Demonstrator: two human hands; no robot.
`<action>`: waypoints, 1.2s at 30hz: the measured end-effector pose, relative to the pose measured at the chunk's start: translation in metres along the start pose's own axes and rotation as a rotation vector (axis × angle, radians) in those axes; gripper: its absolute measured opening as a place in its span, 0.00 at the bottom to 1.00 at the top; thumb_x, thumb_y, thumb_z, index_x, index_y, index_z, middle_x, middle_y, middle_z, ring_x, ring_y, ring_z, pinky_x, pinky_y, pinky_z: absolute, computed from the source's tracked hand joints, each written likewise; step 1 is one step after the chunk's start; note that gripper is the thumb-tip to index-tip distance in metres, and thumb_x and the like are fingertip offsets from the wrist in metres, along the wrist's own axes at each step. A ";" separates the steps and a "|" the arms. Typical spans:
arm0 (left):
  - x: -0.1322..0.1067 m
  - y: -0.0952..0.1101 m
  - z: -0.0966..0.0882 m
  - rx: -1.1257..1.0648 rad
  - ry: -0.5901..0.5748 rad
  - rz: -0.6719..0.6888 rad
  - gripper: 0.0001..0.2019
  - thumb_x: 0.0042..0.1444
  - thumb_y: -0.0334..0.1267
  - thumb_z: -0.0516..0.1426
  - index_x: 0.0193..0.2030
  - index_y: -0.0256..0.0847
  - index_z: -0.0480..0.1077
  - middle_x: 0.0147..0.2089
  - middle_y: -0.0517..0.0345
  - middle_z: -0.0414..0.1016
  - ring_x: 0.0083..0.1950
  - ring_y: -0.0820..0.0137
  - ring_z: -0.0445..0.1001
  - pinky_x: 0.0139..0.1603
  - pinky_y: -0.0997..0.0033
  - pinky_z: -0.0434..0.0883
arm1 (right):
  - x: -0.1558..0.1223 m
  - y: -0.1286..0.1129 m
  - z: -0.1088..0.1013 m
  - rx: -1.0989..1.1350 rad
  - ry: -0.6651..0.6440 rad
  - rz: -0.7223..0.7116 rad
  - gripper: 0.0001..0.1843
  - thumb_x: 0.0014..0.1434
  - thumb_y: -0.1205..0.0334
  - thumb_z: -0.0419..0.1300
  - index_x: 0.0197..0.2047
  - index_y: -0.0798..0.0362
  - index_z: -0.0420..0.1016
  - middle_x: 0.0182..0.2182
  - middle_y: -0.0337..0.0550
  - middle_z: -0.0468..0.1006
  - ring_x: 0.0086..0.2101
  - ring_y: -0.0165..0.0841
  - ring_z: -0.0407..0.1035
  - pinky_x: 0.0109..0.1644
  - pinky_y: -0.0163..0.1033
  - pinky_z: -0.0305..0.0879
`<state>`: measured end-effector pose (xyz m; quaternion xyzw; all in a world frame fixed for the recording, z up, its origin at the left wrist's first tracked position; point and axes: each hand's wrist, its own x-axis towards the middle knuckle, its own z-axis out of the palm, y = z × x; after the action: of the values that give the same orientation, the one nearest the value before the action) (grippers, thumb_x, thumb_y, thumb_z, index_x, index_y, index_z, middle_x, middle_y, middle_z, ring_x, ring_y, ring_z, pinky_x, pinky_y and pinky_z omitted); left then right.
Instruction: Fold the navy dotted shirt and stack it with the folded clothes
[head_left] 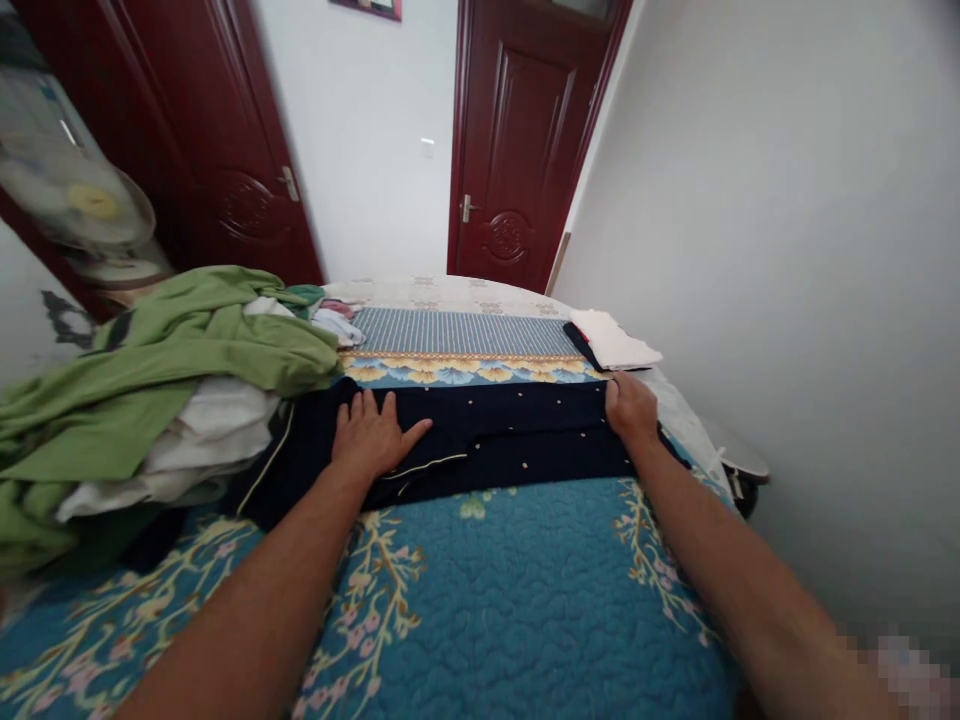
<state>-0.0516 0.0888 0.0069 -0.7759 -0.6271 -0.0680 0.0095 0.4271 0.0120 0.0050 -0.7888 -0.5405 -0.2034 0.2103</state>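
A dark navy garment (517,440) with small pale dots and thin cream piping lies flat across the bed in a long folded shape. My left hand (375,435) presses on it palm down, fingers spread. At its right end, my right hand (630,408) has its fingers curled over the cloth and appears to grip it. Both forearms reach in from the bottom of the view over a blue quilted bedspread (517,600) with a floral pattern.
A heap of green and white clothes (172,390) lies on the bed at left. A folded white cloth (611,338) rests on a dark item at the far right. A wall (675,200) runs along the right side. Dark red doors (521,150) stand ahead.
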 end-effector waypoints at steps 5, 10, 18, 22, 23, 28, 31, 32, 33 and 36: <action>-0.001 -0.001 0.002 -0.045 0.034 0.007 0.59 0.57 0.80 0.40 0.77 0.30 0.60 0.78 0.25 0.56 0.80 0.35 0.51 0.76 0.36 0.49 | -0.036 -0.073 -0.008 0.191 -0.052 -0.212 0.29 0.75 0.54 0.43 0.67 0.60 0.72 0.66 0.61 0.72 0.68 0.46 0.62 0.74 0.54 0.54; -0.004 0.000 -0.001 -0.049 0.040 0.008 0.58 0.58 0.80 0.41 0.76 0.30 0.61 0.78 0.25 0.57 0.79 0.35 0.53 0.76 0.36 0.50 | -0.060 -0.186 -0.022 0.371 -0.207 -0.386 0.30 0.76 0.51 0.46 0.73 0.56 0.65 0.73 0.56 0.63 0.74 0.49 0.51 0.76 0.60 0.49; -0.003 0.003 0.000 0.032 0.006 -0.009 0.54 0.63 0.75 0.40 0.78 0.28 0.57 0.78 0.22 0.54 0.80 0.38 0.52 0.77 0.39 0.50 | -0.064 -0.295 -0.021 0.403 -0.487 -0.249 0.38 0.76 0.43 0.46 0.78 0.58 0.57 0.77 0.56 0.55 0.75 0.49 0.46 0.77 0.60 0.44; -0.001 0.002 0.002 0.030 -0.001 0.002 0.46 0.68 0.66 0.40 0.78 0.30 0.57 0.79 0.25 0.54 0.80 0.39 0.52 0.77 0.39 0.50 | -0.075 -0.298 -0.015 0.324 -0.516 -0.215 0.42 0.74 0.38 0.45 0.79 0.59 0.55 0.78 0.57 0.52 0.76 0.52 0.43 0.78 0.62 0.37; -0.001 0.001 0.002 0.028 -0.001 0.001 0.43 0.70 0.63 0.40 0.79 0.31 0.57 0.79 0.27 0.54 0.80 0.40 0.52 0.77 0.39 0.50 | -0.078 -0.295 -0.015 0.313 -0.507 -0.223 0.43 0.74 0.38 0.45 0.80 0.58 0.54 0.78 0.57 0.52 0.76 0.51 0.43 0.78 0.62 0.36; -0.001 0.001 0.000 0.021 -0.002 -0.002 0.41 0.71 0.60 0.39 0.79 0.31 0.57 0.79 0.28 0.54 0.80 0.40 0.52 0.77 0.40 0.50 | -0.088 -0.268 -0.022 0.251 -0.514 -0.209 0.48 0.72 0.32 0.44 0.80 0.59 0.52 0.78 0.57 0.51 0.76 0.53 0.41 0.78 0.63 0.35; 0.000 0.001 0.001 0.024 0.012 0.003 0.43 0.70 0.63 0.38 0.78 0.30 0.58 0.79 0.25 0.54 0.80 0.39 0.52 0.76 0.39 0.51 | -0.088 -0.241 -0.023 0.211 -0.515 -0.179 0.50 0.71 0.29 0.41 0.80 0.61 0.53 0.78 0.59 0.49 0.77 0.53 0.39 0.78 0.63 0.35; 0.001 0.001 0.002 0.025 0.018 0.004 0.44 0.69 0.64 0.38 0.78 0.30 0.58 0.78 0.24 0.55 0.80 0.39 0.53 0.76 0.39 0.51 | -0.086 -0.230 -0.022 0.196 -0.515 -0.166 0.51 0.71 0.29 0.40 0.80 0.61 0.52 0.78 0.59 0.49 0.77 0.53 0.39 0.78 0.62 0.35; 0.002 0.000 0.003 0.025 0.023 0.005 0.45 0.69 0.65 0.38 0.77 0.30 0.59 0.78 0.24 0.55 0.79 0.38 0.53 0.76 0.39 0.51 | -0.083 -0.218 -0.021 0.180 -0.516 -0.150 0.51 0.71 0.29 0.40 0.80 0.61 0.52 0.78 0.60 0.49 0.77 0.53 0.39 0.78 0.62 0.35; 0.004 -0.001 0.006 0.015 0.031 0.013 0.46 0.68 0.67 0.38 0.77 0.29 0.60 0.78 0.23 0.55 0.79 0.37 0.54 0.76 0.38 0.50 | -0.072 -0.179 -0.017 0.128 -0.528 -0.077 0.51 0.72 0.30 0.40 0.80 0.62 0.50 0.78 0.60 0.48 0.77 0.52 0.39 0.78 0.62 0.34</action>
<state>-0.0516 0.0931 0.0018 -0.7787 -0.6224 -0.0754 0.0254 0.2341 0.0061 -0.0001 -0.7785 -0.6179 0.0360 0.1037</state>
